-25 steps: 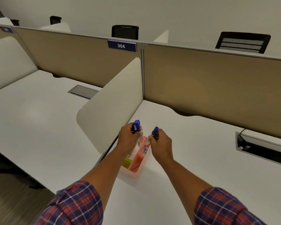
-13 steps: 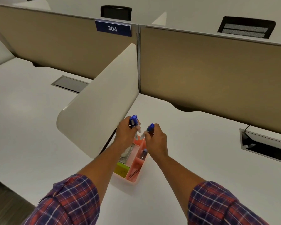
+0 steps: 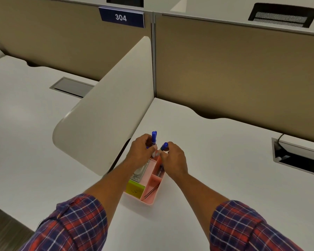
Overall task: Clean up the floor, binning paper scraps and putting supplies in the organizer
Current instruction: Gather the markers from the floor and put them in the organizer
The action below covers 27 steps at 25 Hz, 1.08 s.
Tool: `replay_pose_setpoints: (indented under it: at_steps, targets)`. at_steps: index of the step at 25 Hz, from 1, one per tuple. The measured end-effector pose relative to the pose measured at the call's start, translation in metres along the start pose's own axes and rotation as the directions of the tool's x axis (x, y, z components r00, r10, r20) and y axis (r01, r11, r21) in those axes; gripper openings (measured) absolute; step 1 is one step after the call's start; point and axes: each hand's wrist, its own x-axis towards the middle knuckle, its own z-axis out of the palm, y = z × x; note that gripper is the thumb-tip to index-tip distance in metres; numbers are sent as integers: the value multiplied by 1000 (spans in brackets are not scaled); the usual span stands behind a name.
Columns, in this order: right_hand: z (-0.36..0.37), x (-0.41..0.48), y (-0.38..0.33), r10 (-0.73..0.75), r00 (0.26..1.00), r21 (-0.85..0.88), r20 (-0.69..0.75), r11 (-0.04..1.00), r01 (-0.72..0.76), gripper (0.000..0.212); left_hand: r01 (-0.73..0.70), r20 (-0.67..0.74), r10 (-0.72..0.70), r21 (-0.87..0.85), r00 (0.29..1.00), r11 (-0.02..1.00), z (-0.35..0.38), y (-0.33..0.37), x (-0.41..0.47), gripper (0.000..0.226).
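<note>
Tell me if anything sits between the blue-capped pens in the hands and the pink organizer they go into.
Nothing visible does. The left hand and right hand hold the blue-capped pens upright directly over the far end of the pink organizer. The compartment under them is hidden by the hands, so its contents cannot be told.

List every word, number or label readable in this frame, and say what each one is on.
"304": white digits on a dark blue nameplate at the top of the tan partition.
Dark marks on the yellow-green notepad in the pink organizer: too small to read.
Nothing else is legible.
</note>
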Motion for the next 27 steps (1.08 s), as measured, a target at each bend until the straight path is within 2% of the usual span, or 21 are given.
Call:
replay_pose_setpoints:
  at_steps: [4, 8, 10, 18, 23, 25, 27]
  targets:
    - [4, 5, 2, 5, 1000, -75, 21, 997, -4, 29, -2, 23, 1, 54, 1000, 999, 4, -2, 0, 24]
    - [6, 6, 7, 19, 999, -86, 47, 996, -15, 22, -19, 37, 15, 105, 999, 994, 10, -4, 2, 26]
    - [4, 6, 10, 16, 998, -80, 58, 997, -12, 24, -17, 35, 14, 94, 999, 995, 10, -5, 3, 27]
    - [-14, -6, 26, -27, 999, -21, 42, 999, 28, 33, 11, 13, -12, 90, 1000, 996, -3, 8, -13, 51]
    - [-39, -35, 48, -80, 997, -140, 5, 987, 80, 41, -65, -129, 113, 325, 985, 943, 10, 18, -51, 61]
    - [-53, -54, 61, -129, 992, -246, 10, 961, 128, 47, -95, -124, 159, 414, 979, 905, 23, 22, -76, 60]
    - [-67, -74, 76, -160, 987, -340, 18, 927, 157, 52, -136, -63, 204, 554, 977, 821, 39, 26, -102, 63]
